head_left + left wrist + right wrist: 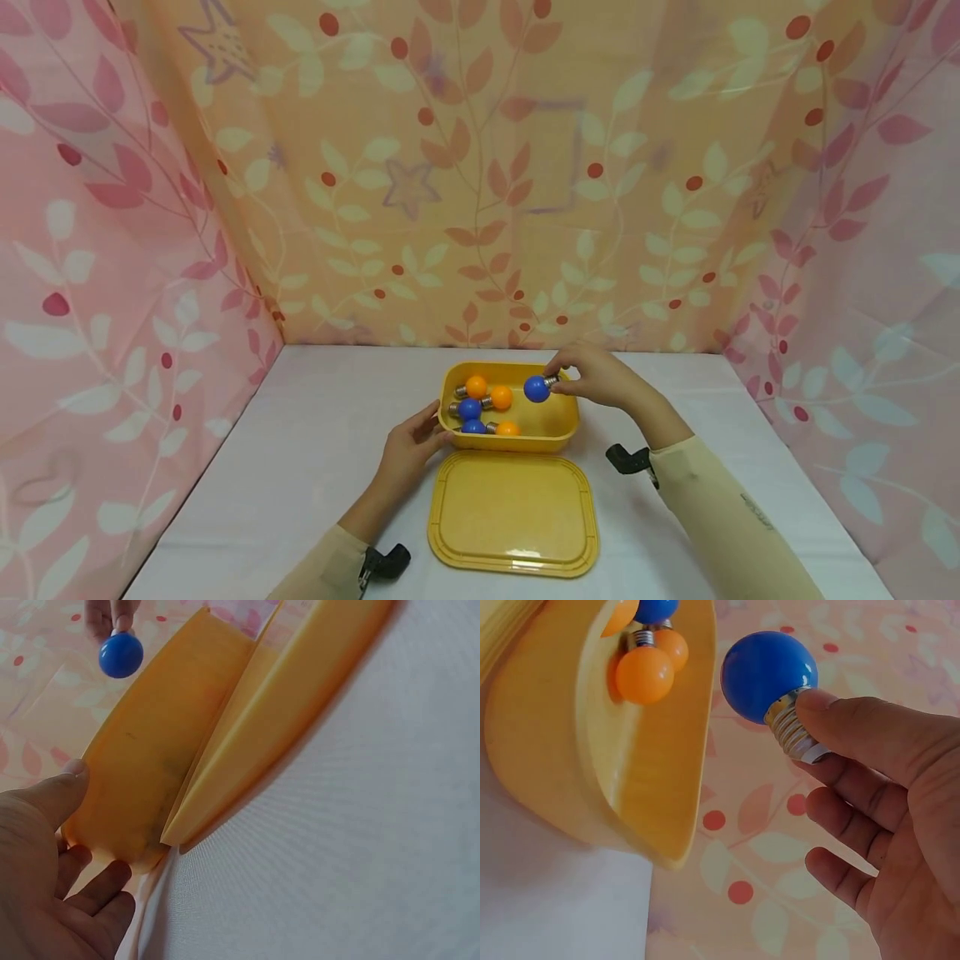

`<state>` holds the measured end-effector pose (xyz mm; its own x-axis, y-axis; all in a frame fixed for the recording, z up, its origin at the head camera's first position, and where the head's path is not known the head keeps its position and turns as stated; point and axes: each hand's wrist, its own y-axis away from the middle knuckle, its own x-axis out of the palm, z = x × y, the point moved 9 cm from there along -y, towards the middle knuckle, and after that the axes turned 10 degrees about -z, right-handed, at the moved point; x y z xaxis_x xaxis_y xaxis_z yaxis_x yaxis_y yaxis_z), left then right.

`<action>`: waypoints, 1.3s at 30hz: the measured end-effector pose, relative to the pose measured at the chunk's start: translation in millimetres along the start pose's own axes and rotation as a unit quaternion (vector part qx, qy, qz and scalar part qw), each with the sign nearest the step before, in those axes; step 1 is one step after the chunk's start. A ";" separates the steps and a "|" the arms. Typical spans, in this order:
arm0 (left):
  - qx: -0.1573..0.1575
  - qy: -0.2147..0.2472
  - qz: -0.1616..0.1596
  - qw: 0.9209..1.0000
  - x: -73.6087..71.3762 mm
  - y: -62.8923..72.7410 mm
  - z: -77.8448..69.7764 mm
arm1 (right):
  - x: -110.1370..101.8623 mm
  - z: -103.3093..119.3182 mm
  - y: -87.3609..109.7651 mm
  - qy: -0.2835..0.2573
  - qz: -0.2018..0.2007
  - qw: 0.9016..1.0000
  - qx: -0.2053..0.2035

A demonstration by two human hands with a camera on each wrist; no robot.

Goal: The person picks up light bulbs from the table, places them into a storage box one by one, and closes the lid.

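Observation:
In the head view, my right hand (600,379) pinches a blue light bulb (536,388) by its metal screw base, above the right part of a yellow plastic box (551,442). In the right wrist view, thumb and forefinger hold the bulb's threaded base, the other fingers loosely bent. My left hand (408,448) grips the box at its left end; in the left wrist view the thumb lies at the rim and the fingers bend against the outer wall. Inside the box, toward the left, lie orange bulbs (501,397) and blue bulbs (470,409).
A yellow lid (513,512) lies flat on the white tabletop (315,467), just in front of the box. Patterned cloth walls (480,250) close in the table at the back and both sides. A black wrist camera (628,460) sits at each sleeve.

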<state>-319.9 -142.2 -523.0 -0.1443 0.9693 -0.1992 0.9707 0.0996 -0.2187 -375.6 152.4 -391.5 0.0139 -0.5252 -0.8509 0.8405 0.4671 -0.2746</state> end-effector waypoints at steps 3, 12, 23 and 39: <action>-0.013 -0.001 -0.006 1.000 0.4 0.6 -2.0 | 6.7 1.2 -9.6 0.003 0.010 1.000 -0.008; 0.008 0.011 -0.003 1.000 -2.3 -3.3 10.9 | 31.4 10.4 -34.4 0.021 0.056 0.998 -0.031; 0.009 0.009 0.001 1.000 -1.6 -2.6 10.9 | 59.7 21.3 -60.9 -0.001 0.119 0.991 -0.066; 0.015 0.003 0.003 1.000 -0.5 -3.8 10.2 | 96.0 8.5 -64.8 -0.064 0.181 0.981 0.012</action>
<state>-325.4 -145.3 -531.9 -0.1366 0.9711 -0.1955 0.9656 0.0864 -0.2451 -424.2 65.7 -451.5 0.3807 -0.4133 -0.8272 0.7807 0.6230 0.0480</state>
